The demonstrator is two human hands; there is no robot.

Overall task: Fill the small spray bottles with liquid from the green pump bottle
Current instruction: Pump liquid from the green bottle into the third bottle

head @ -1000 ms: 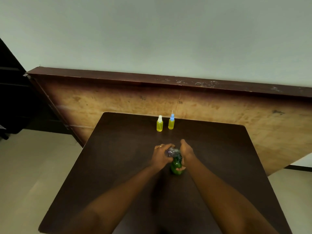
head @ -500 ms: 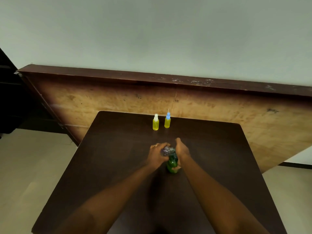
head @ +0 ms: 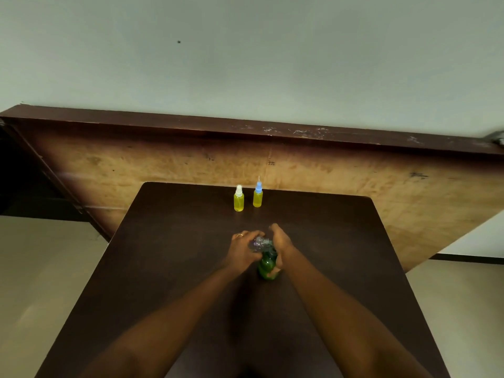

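Work surface: dark brown wooden table, seen from the head camera; clock directions are read on the tabletop, 12 o'clock toward the far edge.
Source container: green translucent plastic pump bottle, standing near the table centre, long axis close to upright.
Pump head: clear, glinting plastic pump top, at the upper end of the green bottle, between the two hands.
Left hand: left hand, at 9 o'clock of the bottle, fingers curled closed around the pump top; a ring shows on one finger.
Right hand: right hand, at 3 o'clock of the bottle, wrapped closed around the neck and upper body, steadying it.
Contact detail: exact finger placement on the pump top is too small and blurred to resolve.
Target container 1: small yellow-filled spray bottle with white cap, upright, capped, near the far table edge.
Target container 2: small yellow-filled spray bottle with blue cap, upright, just beside the first, at its 3 o'clock.
Key relation: both spray bottles lie at 12 o'clock of the gripped bottle, well apart from both hands; the white-capped one sits nearer the left hand, the blue-capped one nearer the right.
Assessed step: the pump top is probably being worked or twisted; judged only from the grip.
Assessed requirement: any transfer needs a forward reach along the 12 o'clock line, and a spray cap must come off first.
Fill state: both small bottles already appear to hold yellow liquid; level cannot be judged.
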